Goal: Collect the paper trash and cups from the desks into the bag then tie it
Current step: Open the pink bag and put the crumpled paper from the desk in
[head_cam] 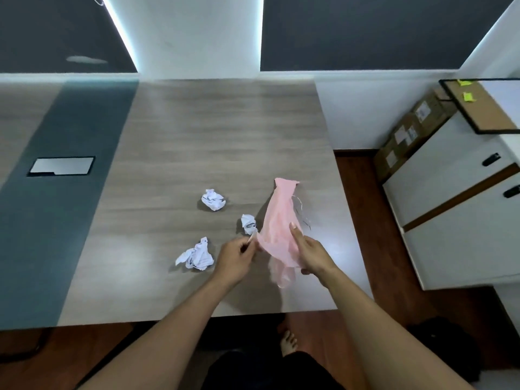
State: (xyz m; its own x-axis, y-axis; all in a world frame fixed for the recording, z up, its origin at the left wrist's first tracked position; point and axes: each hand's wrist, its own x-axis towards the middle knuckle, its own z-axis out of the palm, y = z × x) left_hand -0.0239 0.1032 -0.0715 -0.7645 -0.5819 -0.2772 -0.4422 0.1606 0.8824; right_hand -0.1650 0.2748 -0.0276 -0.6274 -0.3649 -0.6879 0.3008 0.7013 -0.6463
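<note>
The desk's point(211, 130) right edge runs just right of the pink plastic bag point(278, 218), and its near edge lies just below the bag. The wood-grain top stretches wide beyond and left of the bag.

The left hand point(236, 257) pinches the bag's left rim between curled fingers and thumb. The right hand point(312, 254) grips the bag's right side, forefinger straight along the film.

Whether the bag's mouth is open cannot be told, and the thin wisps point(301, 209) at its right are too blurred to identify.

The film is thin, translucent and wrinkled. Left of the bag lie three crumpled white papers: a small ball point(249, 223) just beside it, a rounder ball point(213, 199) farther up-left and a looser wad point(195, 254) lower-left.
</note>
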